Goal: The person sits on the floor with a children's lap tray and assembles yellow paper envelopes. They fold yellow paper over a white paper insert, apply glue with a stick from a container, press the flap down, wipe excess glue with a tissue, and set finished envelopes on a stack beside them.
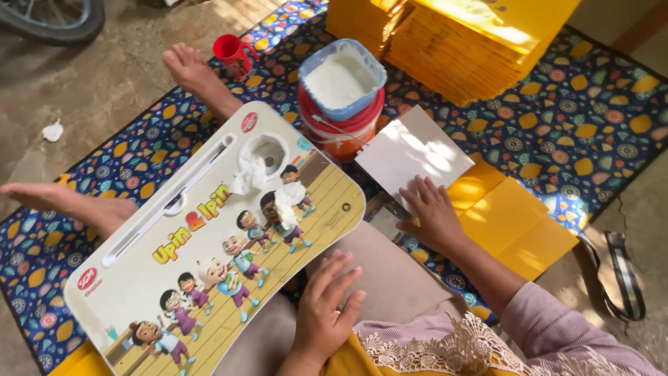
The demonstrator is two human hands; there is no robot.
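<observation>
A person sits on a patterned floor mat (570,118), blue with yellow and orange shapes, seen from above. Beyond the right hand rises a large stack of yellow folded paper pieces (466,49), which look like the finished share of the work. Across the lap, left of both hands, lies a child's lap desk (209,257) printed with cartoon children; wads of white tissue (250,174) sit in and beside its round cup hole. Just right of the right hand lie a few flat yellow sheets (515,223), seemingly still to be done. The right hand (431,212) presses flat, fingers spread, on the near edge of a white card sheet (414,153) lying on the mat, gripping nothing. The left hand (327,306) rests open and empty on the knee, touching the desk's near edge. Ahead of the hands, a blue square tub (344,78) full of white paste sits on top of a red bucket (337,129). Farther left stands a small red cup (233,52), contents unseen, beside a bare foot (188,69)
</observation>
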